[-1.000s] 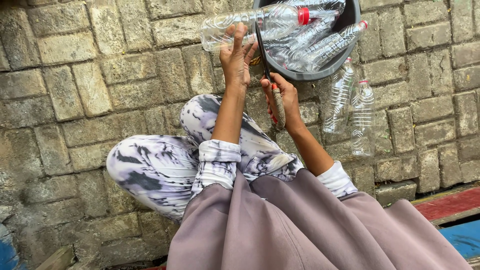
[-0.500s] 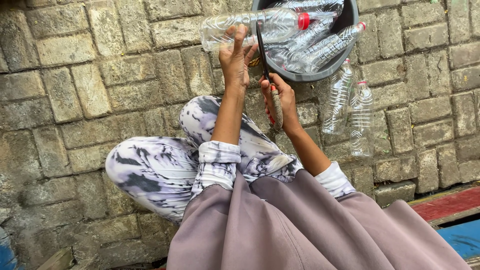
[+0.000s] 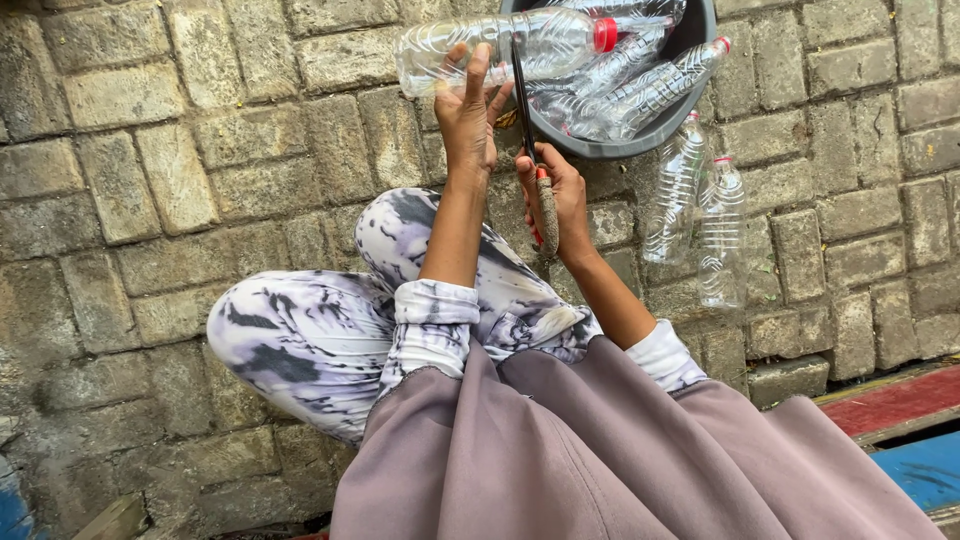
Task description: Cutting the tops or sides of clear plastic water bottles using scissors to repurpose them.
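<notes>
Two bare hands work close together over the paving: the left hand (image 3: 468, 110) grips a clear plastic bottle with a red cap (image 3: 500, 45), its fingers wrapped round the body with the forefinger raised along the side, and the bottle is held in the air just in front of the basin's rim. The right hand (image 3: 555, 200) is closed round the worn handle of a long knife (image 3: 524, 95), whose dark blade stands up against the bottle near the left fingers. That closeness is the risk: the smooth, springy plastic could let the blade skid toward the gripping fingers, or the bottle could twist and buckle in the hold. Below, the patterned trouser knee (image 3: 400, 240) lies under any slip. A dark grey basin (image 3: 640, 140) holds several empty clear bottles lying on their sides. Beside it, two more empty bottles (image 3: 700, 210) lie on the stone pavers (image 3: 150, 150).
</notes>
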